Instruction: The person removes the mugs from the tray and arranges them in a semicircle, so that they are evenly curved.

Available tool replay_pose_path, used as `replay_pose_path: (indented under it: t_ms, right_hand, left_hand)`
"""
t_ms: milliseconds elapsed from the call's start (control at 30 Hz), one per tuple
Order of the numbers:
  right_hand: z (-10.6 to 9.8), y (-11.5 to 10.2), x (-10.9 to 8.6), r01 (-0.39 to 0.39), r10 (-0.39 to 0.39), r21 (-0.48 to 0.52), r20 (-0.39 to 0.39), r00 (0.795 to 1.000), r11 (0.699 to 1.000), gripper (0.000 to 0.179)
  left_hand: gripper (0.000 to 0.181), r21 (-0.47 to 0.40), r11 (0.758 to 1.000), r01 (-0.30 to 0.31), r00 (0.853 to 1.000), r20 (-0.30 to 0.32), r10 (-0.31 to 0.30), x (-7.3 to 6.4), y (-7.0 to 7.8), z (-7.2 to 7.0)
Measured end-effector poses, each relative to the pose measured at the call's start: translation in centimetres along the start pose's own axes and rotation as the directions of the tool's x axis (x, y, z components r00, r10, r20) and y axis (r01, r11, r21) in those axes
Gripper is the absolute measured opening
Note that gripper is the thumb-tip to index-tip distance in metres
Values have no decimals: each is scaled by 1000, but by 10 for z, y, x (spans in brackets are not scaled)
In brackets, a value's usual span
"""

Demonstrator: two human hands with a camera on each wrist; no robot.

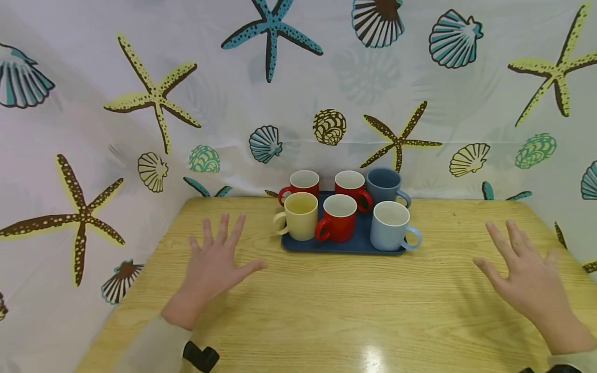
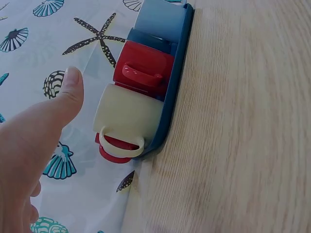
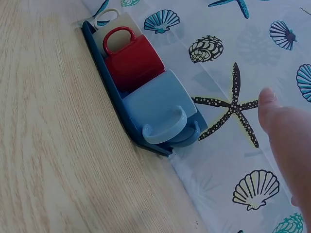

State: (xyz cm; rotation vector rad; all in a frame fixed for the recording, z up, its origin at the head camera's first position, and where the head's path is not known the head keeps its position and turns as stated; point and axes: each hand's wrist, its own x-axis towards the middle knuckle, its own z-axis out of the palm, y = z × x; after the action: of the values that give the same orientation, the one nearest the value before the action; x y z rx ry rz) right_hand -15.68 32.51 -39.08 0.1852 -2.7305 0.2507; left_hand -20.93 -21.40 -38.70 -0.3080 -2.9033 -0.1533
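Note:
Several mugs stand upright on a dark blue tray (image 1: 345, 246) at the back of the table. In its front row are a cream-yellow mug (image 1: 300, 220), a red mug (image 1: 339, 223) and a light blue mug (image 1: 388, 228). Behind them are two more red mugs, one at left (image 1: 304, 181) and one in the middle (image 1: 350, 182), and a darker blue mug (image 1: 383, 185) at right. My left hand (image 1: 212, 269), fingers spread, hovers left of the tray and holds nothing. To the right of the tray my right hand (image 1: 529, 277) is likewise spread, touching nothing.
A light wooden table (image 1: 326, 311) lies under the tray. Behind and at the sides hangs a white cloth (image 1: 298, 98) printed with starfish and shells; the back mugs stand close to it. Dark bands show at both wrists.

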Motion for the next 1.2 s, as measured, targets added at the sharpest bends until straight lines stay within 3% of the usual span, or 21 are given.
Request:
replay_pose_path:
  t_ms: [233,333,567,733,833,967,1200]
  right_hand:
    - [2,-9,5,-40,41,209,0,999,977,63]
    - [5,-13,7,-31,41,238,-35,999,971,60]
    - [13,-29,12,-4,47,267,-156,987,964,50]
    - [20,-39,20,-2,54,334,-146,988,943,48]
    - [23,-45,22,-29,76,433,-91,993,901,48]
    - [28,-48,26,-111,107,523,38,994,845,53]
    - [41,-48,38,-256,141,543,246,959,800,67]
  left_hand:
    - [104,-116,993,-38,999,-1,38,8,5,7]
    - [102,-156,987,-45,999,10,47,12,7,10]
    - [102,-253,966,48,991,135,-14,25,9,19]
    - [102,-318,942,112,987,147,-68,35,6,29]
    - [94,-359,927,107,992,100,-76,39,4,37]
    - [85,-430,897,108,994,68,-87,46,2,50]
    - [85,-552,831,72,997,59,-47,60,-2,79]
